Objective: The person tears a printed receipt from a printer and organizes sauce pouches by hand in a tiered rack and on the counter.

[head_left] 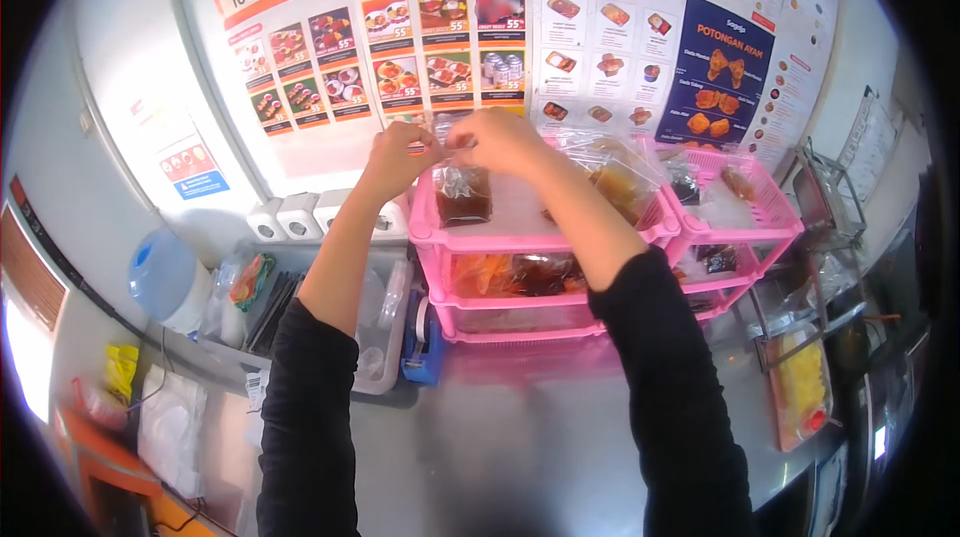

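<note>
Above the top tier of a pink plastic rack [545, 237], my left hand [405, 155] and my right hand [497, 144] are close together with fingers pinched. Just below them is a clear plastic bag of dark brown sauce [465, 202]. Its gathered top appears to run up between my fingertips, partly hidden by them. Whether the bag rests on the tier or hangs is hard to tell. Behind my right forearm, more clear bags [615, 187] with yellowish-brown contents lie on the same tier.
Beside the rack stands a second pink rack [745, 227] with small packets. A blue tape dispenser [422, 342] and a grey bin [375, 367] are left of it. Power sockets [298, 217] line the wall, a water jug [165, 272] is far left, and a metal frame [815, 267] stands right.
</note>
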Motion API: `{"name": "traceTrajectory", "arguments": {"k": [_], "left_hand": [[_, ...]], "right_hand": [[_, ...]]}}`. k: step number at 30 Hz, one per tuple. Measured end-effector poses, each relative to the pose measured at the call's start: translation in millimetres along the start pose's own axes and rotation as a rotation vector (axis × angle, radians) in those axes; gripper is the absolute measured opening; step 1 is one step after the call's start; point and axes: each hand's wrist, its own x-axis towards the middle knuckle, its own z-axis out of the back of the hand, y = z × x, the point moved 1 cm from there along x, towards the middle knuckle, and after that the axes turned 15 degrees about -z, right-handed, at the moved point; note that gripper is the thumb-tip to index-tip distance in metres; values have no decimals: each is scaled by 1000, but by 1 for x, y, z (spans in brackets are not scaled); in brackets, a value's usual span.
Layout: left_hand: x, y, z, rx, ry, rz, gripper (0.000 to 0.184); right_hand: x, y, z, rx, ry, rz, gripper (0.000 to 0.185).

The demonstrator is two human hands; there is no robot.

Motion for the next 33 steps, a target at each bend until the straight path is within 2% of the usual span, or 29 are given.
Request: {"name": "traceTrajectory", "arguments": {"k": [2,4,5,7,10,13,16,19,22,25,29,31,33], "left_hand": [[-1,9,-2,79,36,-51,21],[-5,12,-3,109,39,-35,22],[-6,11,-4,99,26,-1,22],[-8,12,-6,82,2,29,22],[-9,11,-7,67,-24,22,23],[-8,5,-8,63,-19,29,22],[-10,5,-8,66,-25,35,21],[-9,9,-7,66,-53,7,22],[-9,8,-5,50,-39,9,23],[-8,7,-3,47,13,60,22],[-5,-1,-4,43,36,70,19],[-3,-4,-2,56,73,67,18],[-3,-5,0,88,96,33,19]], "right_hand": [[-7,-21,25,339,-90,12,25],[-29,-33,85,-261,-14,-259,23],[-46,-44,100,-460,-27,-392,19],[-82,-47,118,-669,-69,-512,21],[-100,-71,112,-807,-45,-539,25],[-98,-80,116,-617,-43,-568,28],[-107,-77,114,-549,-115,-439,24],[-102,-85,111,-648,-84,-405,22],[-101,-63,125,-442,-75,-424,19],[-85,-37,125,49,76,-171,16],[-58,-5,91,157,150,8,14],[-48,9,62,427,379,-143,15],[-32,14,30,350,404,-132,17]]}}
